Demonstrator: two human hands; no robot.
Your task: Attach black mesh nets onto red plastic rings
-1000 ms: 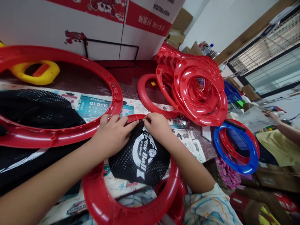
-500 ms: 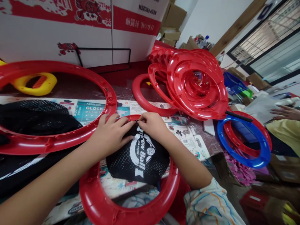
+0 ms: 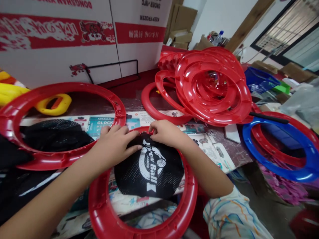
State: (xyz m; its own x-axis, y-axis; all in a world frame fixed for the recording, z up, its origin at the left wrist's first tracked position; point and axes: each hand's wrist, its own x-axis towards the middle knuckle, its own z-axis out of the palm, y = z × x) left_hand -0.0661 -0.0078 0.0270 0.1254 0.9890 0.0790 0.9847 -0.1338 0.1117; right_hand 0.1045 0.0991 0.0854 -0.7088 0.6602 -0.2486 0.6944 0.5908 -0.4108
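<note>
A red plastic ring (image 3: 191, 196) lies in front of me, its far rim partly under my hands. Inside it is a black mesh net (image 3: 129, 177) with white "Throw Ball" lettering, its top edge at the ring's far rim. My left hand (image 3: 119, 142) rests at that rim, fingers apart, the thumb lying on the net's upper left. My right hand (image 3: 165, 133) is curled at the same spot, fingertips pinched together by the net's edge; what they pinch is hidden. Close to my left hand is a larger red ring (image 3: 64, 161) with black mesh (image 3: 57, 136) inside.
A pile of red rings (image 3: 211, 86) stands at the back right, a blue ring (image 3: 251, 139) beyond the table's right side. A white carton (image 3: 57, 63) with a black wire frame (image 3: 112, 63) stands behind. Yellow plastic parts (image 3: 54, 104) lie left. Printed sheets (image 3: 209, 146) cover the table.
My left fingers have drawn slightly apart from my right fingertips at the net's edge. My view has shifted, so the right-side person's hand has left it.
</note>
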